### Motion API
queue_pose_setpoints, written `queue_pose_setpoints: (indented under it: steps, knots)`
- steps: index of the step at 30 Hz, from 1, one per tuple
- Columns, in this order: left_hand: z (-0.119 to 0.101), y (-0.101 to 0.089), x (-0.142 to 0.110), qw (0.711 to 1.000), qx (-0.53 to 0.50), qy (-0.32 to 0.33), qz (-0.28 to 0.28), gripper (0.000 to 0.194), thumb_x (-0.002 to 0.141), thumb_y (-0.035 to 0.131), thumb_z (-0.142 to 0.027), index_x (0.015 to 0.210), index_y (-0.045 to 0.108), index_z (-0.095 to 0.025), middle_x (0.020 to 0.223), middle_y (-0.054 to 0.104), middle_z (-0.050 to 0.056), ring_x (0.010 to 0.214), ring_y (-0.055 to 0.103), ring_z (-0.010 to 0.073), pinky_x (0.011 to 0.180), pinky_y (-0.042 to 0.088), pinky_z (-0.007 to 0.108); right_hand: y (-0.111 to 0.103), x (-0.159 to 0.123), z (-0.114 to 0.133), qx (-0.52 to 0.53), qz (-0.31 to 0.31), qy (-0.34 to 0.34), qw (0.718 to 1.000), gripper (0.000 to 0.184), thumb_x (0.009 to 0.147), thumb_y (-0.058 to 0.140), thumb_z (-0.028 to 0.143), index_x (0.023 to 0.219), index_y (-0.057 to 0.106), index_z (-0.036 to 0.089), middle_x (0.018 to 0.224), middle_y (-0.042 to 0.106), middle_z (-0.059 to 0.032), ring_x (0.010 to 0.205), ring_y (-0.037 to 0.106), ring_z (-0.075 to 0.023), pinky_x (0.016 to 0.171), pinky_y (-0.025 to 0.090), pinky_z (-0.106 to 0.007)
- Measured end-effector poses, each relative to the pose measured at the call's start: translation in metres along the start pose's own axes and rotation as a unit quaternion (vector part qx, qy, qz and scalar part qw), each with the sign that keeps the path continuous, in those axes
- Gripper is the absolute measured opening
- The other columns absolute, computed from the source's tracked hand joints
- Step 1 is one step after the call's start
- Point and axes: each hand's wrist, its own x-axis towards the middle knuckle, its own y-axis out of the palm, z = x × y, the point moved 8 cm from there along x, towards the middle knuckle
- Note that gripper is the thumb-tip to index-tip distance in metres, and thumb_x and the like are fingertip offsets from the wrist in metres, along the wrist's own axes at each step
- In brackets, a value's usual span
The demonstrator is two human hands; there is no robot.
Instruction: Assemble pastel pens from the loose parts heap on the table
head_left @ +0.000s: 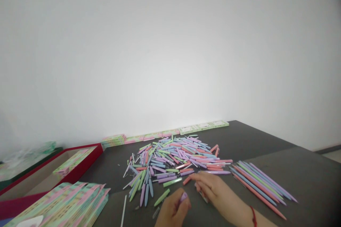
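My left hand (172, 210) is at the bottom centre, fingers curled round a small lilac pen part (184, 196). My right hand (210, 188) rests on the dark table (293, 170) just right of it, fingers bent and pinching a thin pale pen piece (204, 197) beside a coral piece (187, 180). A red string circles the right wrist (253, 215). Just beyond both hands lies a large heap of pastel pen parts (173, 159) in green, blue, purple and coral.
A row of long assembled pastel pens (262, 184) lies to the right. Stacks of printed packaging cards (66, 204) sit at the lower left, with a red-rimmed tray (87, 165) behind them. Small green and pink boxes (165, 133) line the table's far edge by the white wall.
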Motion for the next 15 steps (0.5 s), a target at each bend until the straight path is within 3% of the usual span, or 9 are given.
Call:
queue_pose_setpoints:
  steps: [4, 8, 12, 15]
  knots:
    - [0.021, -0.008, -0.002, 0.991, -0.104, -0.078, -0.043, 0.048, 0.087, 0.033, -0.060, 0.060, 0.044, -0.022, 0.049, 0.032, -0.008, 0.045, 0.031, 0.0114, 0.045, 0.026, 0.023, -0.029, 0.002, -0.021, -0.195, 0.022, 0.093, 0.976, 0.025, 0.087, 0.046, 0.025, 0.076, 0.067, 0.018, 0.074, 0.067, -0.0038, 0.068, 0.060, -0.0172, 0.063, 0.042, -0.025]
    - [0.042, -0.013, -0.001, 0.981, -0.158, -0.088, -0.069, 0.050, 0.085, 0.035, -0.062, 0.057, 0.044, -0.022, 0.046, 0.036, -0.007, 0.042, 0.034, 0.0115, 0.044, 0.029, 0.024, -0.011, -0.006, -0.045, -0.299, 0.089, 0.141, 0.939, 0.010, 0.074, 0.057, 0.018, 0.075, 0.067, 0.018, 0.082, 0.072, -0.0056, 0.075, 0.065, -0.0207, 0.064, 0.043, -0.025]
    - [0.055, -0.014, -0.001, 0.969, -0.209, -0.094, -0.089, 0.051, 0.081, 0.035, -0.066, 0.057, 0.045, -0.022, 0.043, 0.036, -0.007, 0.040, 0.034, 0.0113, 0.042, 0.029, 0.024, 0.011, -0.007, -0.055, -0.327, 0.084, 0.149, 0.929, 0.021, 0.072, 0.055, 0.015, 0.088, 0.069, 0.013, 0.098, 0.070, -0.0147, 0.086, 0.066, -0.0289, 0.072, 0.047, -0.031]
    - [0.050, -0.010, -0.002, 0.969, -0.218, -0.090, -0.069, 0.050, 0.082, 0.036, -0.065, 0.058, 0.045, -0.022, 0.042, 0.034, -0.008, 0.038, 0.031, 0.0107, 0.041, 0.028, 0.023, 0.016, -0.007, -0.061, -0.338, 0.078, 0.152, 0.925, 0.030, 0.074, 0.053, 0.013, 0.100, 0.067, 0.011, 0.099, 0.070, -0.0170, 0.088, 0.067, -0.0302, 0.075, 0.048, -0.034]
